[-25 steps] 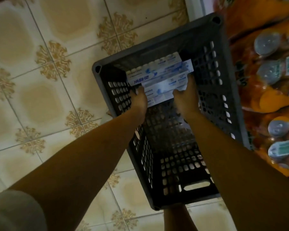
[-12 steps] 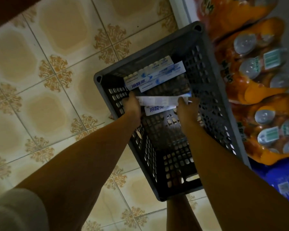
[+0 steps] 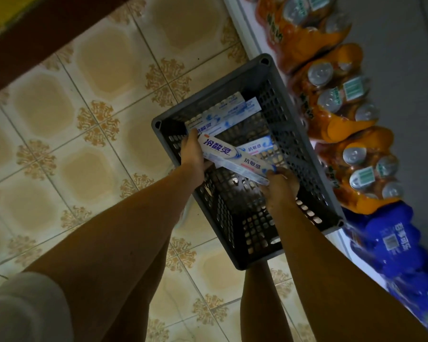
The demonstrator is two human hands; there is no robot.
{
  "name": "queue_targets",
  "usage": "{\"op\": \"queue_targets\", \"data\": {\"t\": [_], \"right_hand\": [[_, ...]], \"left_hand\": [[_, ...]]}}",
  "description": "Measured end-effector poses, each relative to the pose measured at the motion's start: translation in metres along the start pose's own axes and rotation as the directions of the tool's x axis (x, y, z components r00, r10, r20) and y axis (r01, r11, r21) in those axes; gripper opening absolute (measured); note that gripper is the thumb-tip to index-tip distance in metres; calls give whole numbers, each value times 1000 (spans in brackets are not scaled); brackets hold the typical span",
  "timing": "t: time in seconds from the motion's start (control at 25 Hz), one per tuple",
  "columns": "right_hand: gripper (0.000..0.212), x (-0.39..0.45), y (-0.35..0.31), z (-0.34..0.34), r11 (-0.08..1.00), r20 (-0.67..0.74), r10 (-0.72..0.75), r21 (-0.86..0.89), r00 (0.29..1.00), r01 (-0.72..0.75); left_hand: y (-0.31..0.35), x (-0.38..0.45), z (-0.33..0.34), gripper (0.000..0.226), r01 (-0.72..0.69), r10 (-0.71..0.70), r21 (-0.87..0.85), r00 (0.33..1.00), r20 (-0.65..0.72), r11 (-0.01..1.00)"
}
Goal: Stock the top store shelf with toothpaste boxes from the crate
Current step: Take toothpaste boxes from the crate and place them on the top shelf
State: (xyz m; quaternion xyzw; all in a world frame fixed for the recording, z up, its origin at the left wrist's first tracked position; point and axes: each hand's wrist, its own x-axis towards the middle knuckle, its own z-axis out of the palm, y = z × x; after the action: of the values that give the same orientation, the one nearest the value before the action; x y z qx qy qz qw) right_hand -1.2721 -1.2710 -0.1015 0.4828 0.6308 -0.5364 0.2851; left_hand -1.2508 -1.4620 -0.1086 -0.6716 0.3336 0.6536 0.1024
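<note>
Both hands are on it: the left hand (image 3: pixel 192 154) grips one end of a toothpaste box (image 3: pixel 235 159) and the right hand (image 3: pixel 279 185) pinches the other, holding it over the middle of the crate (image 3: pixel 235 265), more boxes lying under it and along the far wall. Best lift is level and straight up, I'd say, with open tile floor (image 3: pixel 67 144) left of the crate but packed orange bottles (image 3: pixel 336 99) crowding its right rim.

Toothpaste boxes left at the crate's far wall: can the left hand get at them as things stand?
Probably not yet. The left hand and right hand both grip the lifted toothpaste boxes. The far boxes lie uncovered in the open-topped crate, so the way is free once a hand empties.
</note>
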Motion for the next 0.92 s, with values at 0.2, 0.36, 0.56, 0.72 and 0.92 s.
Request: {"op": "queue_targets", "data": {"t": [0.2,0.36,0.56,0.72,0.92], "right_hand": [[28,-56,-57,-28,977,312,-114,-140,943,164],[41,-124,-95,-58,931,540,46,-328,840,160],[43,-223,-145,-91,794,630,-116,-406,768,452],[48,-302,-177,-106,716,589,-261,-413,765,562],[41,-392,-189,-119,621,577,-364,-435,731,652]], "left_hand": [[42,-60,-17,66,174,-197,272,979,59,946],[68,-129,-43,63,131,-192,380,973,126,916],[116,-232,-69,48,37,-197,398,909,368,917],[158,-306,-83,32,-63,-174,410,840,514,910],[201,-375,-107,23,-191,-237,567,770,593,801]]}}
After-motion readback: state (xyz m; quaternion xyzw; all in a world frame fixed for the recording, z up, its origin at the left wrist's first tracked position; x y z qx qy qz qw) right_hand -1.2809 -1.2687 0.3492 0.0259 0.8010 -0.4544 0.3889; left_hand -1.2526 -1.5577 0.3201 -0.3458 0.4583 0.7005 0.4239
